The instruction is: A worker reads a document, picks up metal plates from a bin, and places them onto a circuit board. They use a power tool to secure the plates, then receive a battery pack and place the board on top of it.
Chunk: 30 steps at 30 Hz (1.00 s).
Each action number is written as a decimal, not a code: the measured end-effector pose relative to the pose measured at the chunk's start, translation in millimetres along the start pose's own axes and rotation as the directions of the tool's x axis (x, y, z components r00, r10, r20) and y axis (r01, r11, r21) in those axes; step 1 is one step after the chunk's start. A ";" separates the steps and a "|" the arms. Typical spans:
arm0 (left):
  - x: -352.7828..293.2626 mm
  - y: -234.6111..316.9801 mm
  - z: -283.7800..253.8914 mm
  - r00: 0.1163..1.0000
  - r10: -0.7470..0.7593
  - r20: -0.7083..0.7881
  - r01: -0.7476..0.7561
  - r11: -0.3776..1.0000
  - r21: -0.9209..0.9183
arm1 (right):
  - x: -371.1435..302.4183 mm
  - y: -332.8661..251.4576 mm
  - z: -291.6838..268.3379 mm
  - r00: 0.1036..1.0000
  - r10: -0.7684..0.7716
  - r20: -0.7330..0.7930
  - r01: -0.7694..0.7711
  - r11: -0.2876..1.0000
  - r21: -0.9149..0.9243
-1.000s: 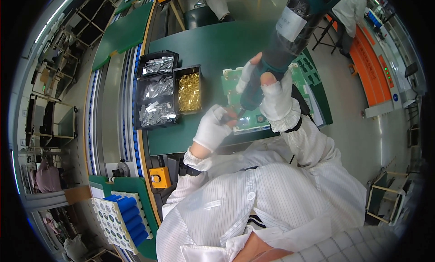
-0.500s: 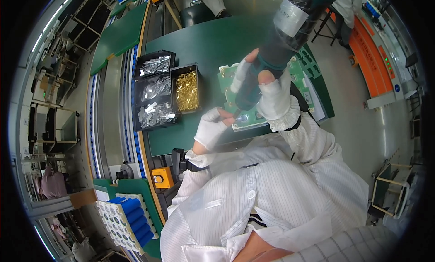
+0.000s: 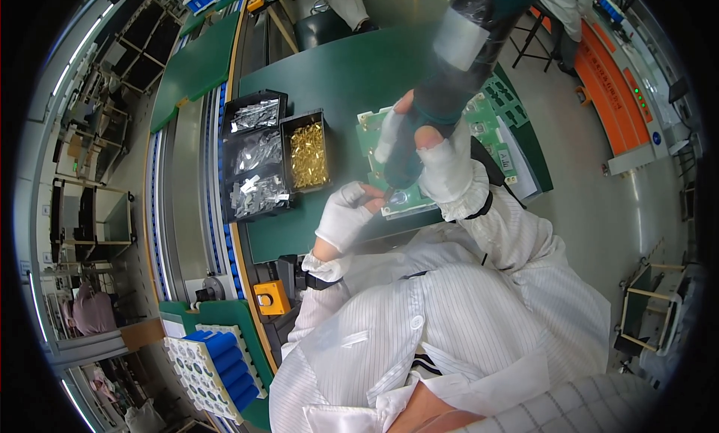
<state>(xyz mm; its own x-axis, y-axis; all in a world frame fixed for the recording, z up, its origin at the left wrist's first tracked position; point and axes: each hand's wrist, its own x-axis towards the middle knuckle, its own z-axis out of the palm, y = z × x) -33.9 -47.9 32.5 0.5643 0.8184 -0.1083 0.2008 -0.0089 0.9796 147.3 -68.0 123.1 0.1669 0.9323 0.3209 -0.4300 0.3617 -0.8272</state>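
My right hand (image 3: 449, 167), in a white fingerless glove, is wrapped round a dark teal and black power screwdriver (image 3: 442, 77). The tool's wide body rises toward the top of the view, and its narrow end points down at the near left corner of a light green circuit board (image 3: 370, 126). My left hand (image 3: 346, 217), gloved the same way, has thumb and forefinger pinched beside the tool's tip. What lies between those fingertips is too small to make out. The screwdriver and right hand hide much of the board.
Left of the board stand a black bin (image 3: 308, 156) of brass-coloured small parts and black bins (image 3: 257, 156) of silvery metal pieces. A conveyor (image 3: 196, 186) runs along the left. A yellow switch box (image 3: 270, 298) and blue cylindrical cells (image 3: 232, 365) sit nearer. Papers (image 3: 522, 167) lie right.
The upper body of the screwdriver has tilted a little to the left, and my right hand has shifted slightly left with it. My left hand keeps its pinch at the board's corner.
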 end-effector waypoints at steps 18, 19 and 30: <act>-0.5 -22.4 1.0 0.990 0.113 -0.083 -0.116 0.993 -0.035 | -2.3 13.1 11.1 0.989 -0.039 0.139 0.082 0.946 -0.313; -1.1 -22.6 1.1 0.990 0.112 -0.086 -0.116 0.992 -0.046 | -2.6 12.5 11.4 0.989 -0.039 0.142 0.083 0.944 -0.321; -1.8 -22.2 0.9 0.988 0.121 -0.101 -0.121 0.993 0.000 | -2.6 9.5 11.4 0.987 -0.022 0.158 0.078 0.930 -0.359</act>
<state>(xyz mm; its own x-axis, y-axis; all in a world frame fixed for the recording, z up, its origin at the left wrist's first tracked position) -38.7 -49.7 10.8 0.5003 0.8654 0.0283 0.1306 -0.1077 0.9856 132.7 -67.0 119.7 0.0335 0.9125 0.4077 -0.0687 0.4091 -0.9099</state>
